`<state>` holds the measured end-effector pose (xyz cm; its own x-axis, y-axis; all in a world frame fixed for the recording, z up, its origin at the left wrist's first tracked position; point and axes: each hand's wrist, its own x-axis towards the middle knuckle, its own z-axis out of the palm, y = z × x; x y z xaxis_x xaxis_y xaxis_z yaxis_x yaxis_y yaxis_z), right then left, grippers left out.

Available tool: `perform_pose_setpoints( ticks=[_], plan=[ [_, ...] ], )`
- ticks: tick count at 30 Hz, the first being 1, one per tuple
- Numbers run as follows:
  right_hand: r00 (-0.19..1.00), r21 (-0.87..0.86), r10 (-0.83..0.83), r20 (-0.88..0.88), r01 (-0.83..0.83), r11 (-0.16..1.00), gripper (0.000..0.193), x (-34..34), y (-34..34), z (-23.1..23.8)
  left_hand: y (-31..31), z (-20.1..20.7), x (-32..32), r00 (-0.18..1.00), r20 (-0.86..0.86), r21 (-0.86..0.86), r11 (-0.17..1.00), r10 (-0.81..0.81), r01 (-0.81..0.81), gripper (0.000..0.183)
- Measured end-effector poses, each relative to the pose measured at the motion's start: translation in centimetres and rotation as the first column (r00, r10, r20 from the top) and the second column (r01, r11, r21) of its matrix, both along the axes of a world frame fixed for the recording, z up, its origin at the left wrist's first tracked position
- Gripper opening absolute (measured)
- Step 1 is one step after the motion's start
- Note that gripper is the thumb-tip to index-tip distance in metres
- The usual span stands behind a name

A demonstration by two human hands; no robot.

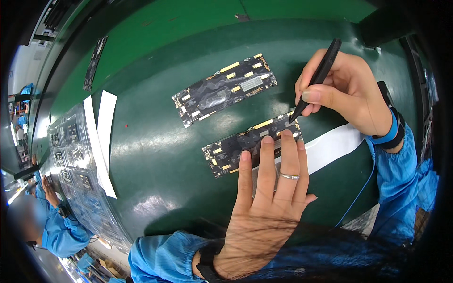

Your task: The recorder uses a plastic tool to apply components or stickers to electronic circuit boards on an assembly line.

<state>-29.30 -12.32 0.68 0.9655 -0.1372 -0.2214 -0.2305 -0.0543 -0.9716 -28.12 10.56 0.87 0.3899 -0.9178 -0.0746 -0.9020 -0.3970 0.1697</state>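
Observation:
A long dark circuit board (245, 141) with gold and white pads lies on the green table in front of me. My left hand (269, 188) rests on it, fingers stretched and fingertips pressing its near side; the palm hides part of what lies beneath. In my right hand (347, 85) is a slim black pen-shaped tool (322, 70), gripped between thumb and fingers. Its tip points down at the board's right end; whether it touches cannot be made out. Just beyond lies a second circuit board (224, 89), partly under shiny clear film.
White strips (104, 137) and a clear plastic tray of boards (75, 155) lie at left. Another narrow board (95, 63) is at far left. A white strip (332, 146) passes under my right wrist, near a blue cord (361, 193). A co-worker's blue sleeve (63, 236) is at lower left.

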Motion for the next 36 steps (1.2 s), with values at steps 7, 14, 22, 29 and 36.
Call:
perform_pose_setpoints(
  ticks=[7,14,22,29,36],
  plan=[
    [0.992,-0.127,0.105,0.065,-0.096,0.987,0.014,-0.3,-0.5,0.1,-0.2,-0.3,0.5,1.0,-0.003,0.066,0.998,0.0,0.0,0.084],
    [0.949,-0.309,0.225,0.222,-0.151,0.939,0.016,-2.1,1.4,1.3,1.5,2.8,-2.1,0.994,-0.103,0.068,0.997,-0.038,0.045,0.067],
    [0.95,-0.277,0.218,0.222,-0.153,0.949,0.013,-2.1,2.5,-0.7,1.8,2.0,-3.0,0.99,-0.109,0.118,0.987,-0.094,0.107,0.051],
    [0.951,-0.259,0.224,0.211,-0.167,0.951,0.013,-2.0,2.6,-0.9,1.7,1.9,-3.1,0.991,-0.102,0.113,0.989,-0.081,0.092,0.053],
    [0.999,0.086,0.042,-0.004,-0.042,0.995,0.009,-2.1,2.8,0.8,1.7,1.9,-2.6,0.993,-0.083,0.039,0.995,-0.086,0.089,0.077]
  ],
)
